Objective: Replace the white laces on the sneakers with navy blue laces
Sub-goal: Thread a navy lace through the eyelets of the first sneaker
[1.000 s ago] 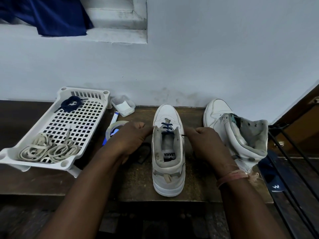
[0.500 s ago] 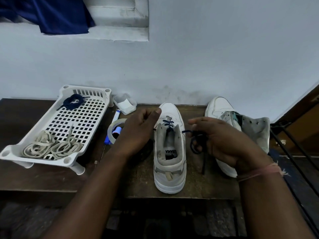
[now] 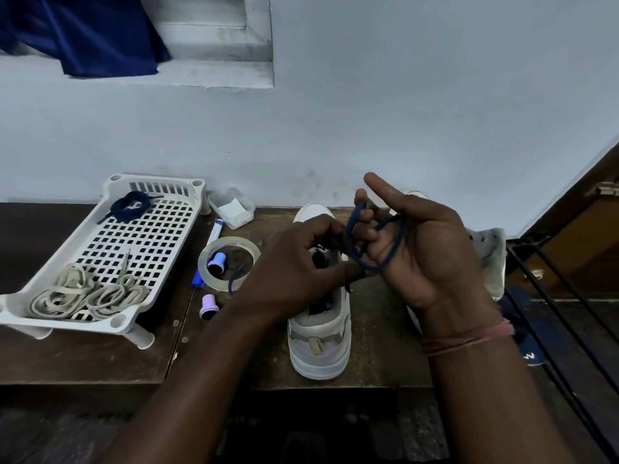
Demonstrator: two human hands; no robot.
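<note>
Looping navy lace [image 3: 375, 242] around right-hand [image 3: 425, 242] grip

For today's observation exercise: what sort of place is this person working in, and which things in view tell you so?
Probably a home corner, not a workshop: a worn wooden table against a painted wall, blue cloth draped over a ledge, and a plastic household tray of laces.

Head view, downward, near the hands [image 3: 368, 259]

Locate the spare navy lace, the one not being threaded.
In the head view the spare navy lace lies coiled at the far end of the white tray, left of the sneaker, with the white laces at the near end.
</note>
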